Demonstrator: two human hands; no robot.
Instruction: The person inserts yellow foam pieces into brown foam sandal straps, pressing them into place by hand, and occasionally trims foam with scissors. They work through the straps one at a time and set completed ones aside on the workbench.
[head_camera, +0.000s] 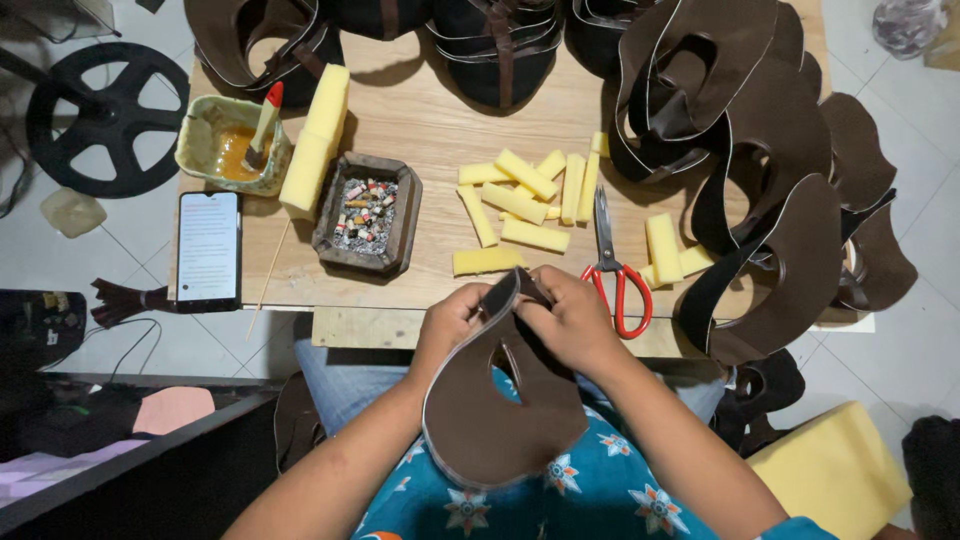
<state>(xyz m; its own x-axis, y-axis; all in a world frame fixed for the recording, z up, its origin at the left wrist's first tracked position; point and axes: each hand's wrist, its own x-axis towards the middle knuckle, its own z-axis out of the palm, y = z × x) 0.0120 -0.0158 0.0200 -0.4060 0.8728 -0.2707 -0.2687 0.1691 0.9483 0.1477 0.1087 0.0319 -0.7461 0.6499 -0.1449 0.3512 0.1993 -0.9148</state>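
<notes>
The brown leather upper (500, 400) is held over the lap, its top edge pinched by both hands, left (452, 318) and right (572, 318); uneven pinching could crease the fold

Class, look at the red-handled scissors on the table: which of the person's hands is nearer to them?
Right. The right hand grips the brown leather piece just beside the red-handled scissors; the left hand sits farther away, across the piece.
</notes>
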